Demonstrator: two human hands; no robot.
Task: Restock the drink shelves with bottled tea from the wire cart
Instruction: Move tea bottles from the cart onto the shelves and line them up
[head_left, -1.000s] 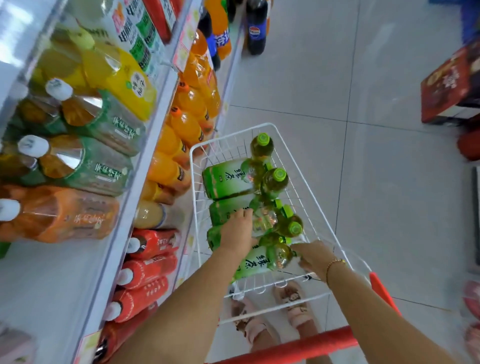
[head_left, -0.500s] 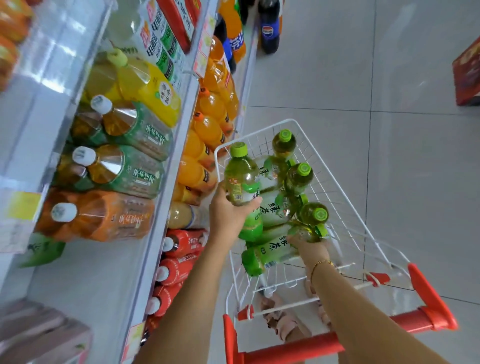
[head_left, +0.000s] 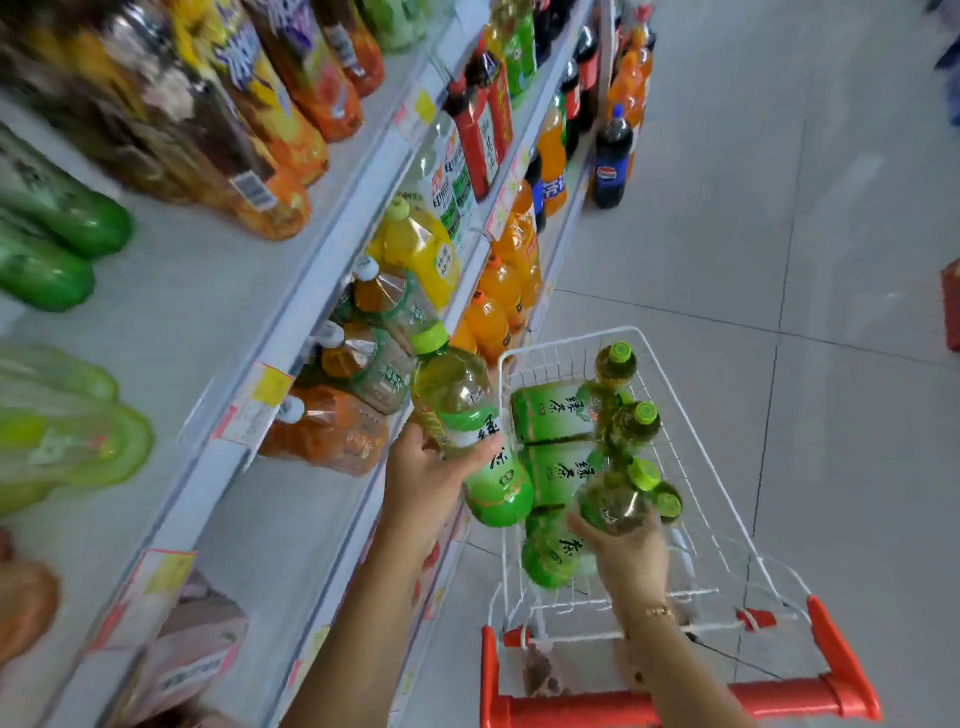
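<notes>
My left hand (head_left: 427, 478) grips a green tea bottle (head_left: 467, 426) by its middle, lifted clear of the white wire cart (head_left: 691, 467) and held upright beside the shelf edge (head_left: 332, 332). My right hand (head_left: 626, 551) holds a second green tea bottle (head_left: 613, 504) by its shoulder inside the cart basket, its base (head_left: 550, 564) resting low. Several more green tea bottles (head_left: 556, 415) lie in the basket, green caps (head_left: 621, 353) pointing right.
Drink shelves run along the left: orange soda (head_left: 493, 291), amber tea bottles (head_left: 374, 358), red bottles (head_left: 483, 119), cola (head_left: 613, 161). The cart's red handle (head_left: 675, 701) is nearest me. Grey tiled floor (head_left: 779, 234) stretches to the right, with a red box (head_left: 951, 306) at the edge.
My left hand has lifted one tea bottle out of the cart and carried it up towards the shelves. My right hand has closed around another bottle in the basket. The camera tilted upwards.
</notes>
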